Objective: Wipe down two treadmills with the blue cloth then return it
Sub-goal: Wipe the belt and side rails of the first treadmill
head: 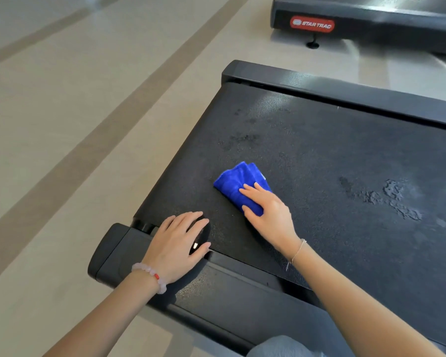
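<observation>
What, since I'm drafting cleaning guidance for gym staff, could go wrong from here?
1. The left hand rests where the belt meets the side rail; if the belt slips under pressure, its fingers might get pinched.
2. Wet patches lie on the belt to the right of the blue cloth under the right hand; left undried, they could be slippery.

The blue cloth (pixel 238 185) is plush microfibre, matt and fluffy. The treadmill belt (pixel 319 155) is black, grainy and dull, with wet patches (pixel 399 199) that glisten, and its side rail (pixel 242 292) looks like faintly pebbled plastic. The floor (pixel 62 124) is pale and smooth, with a soft sheen.
</observation>
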Demonstrator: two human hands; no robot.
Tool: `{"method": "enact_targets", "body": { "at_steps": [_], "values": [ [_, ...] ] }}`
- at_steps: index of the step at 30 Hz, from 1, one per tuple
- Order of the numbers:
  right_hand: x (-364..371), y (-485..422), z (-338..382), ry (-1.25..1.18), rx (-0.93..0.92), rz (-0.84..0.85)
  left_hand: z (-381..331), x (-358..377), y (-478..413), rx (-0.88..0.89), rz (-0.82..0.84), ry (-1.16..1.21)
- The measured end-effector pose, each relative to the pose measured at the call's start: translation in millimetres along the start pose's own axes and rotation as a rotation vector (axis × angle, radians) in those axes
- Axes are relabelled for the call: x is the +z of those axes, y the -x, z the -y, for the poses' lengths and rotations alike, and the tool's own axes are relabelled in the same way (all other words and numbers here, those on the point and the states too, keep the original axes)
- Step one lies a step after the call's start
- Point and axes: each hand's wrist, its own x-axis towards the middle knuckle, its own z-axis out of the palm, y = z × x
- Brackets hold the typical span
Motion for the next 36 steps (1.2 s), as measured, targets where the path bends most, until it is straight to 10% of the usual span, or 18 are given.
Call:
{"method": "enact_targets", "body": {
  "at_steps": [36],
  "values": [
    [-13.9,-121.0,-29.6,0.145,-0.005,-0.108,21.3,9.1,-66.7,-0.061,-0.017,-0.058]
  ]
}}
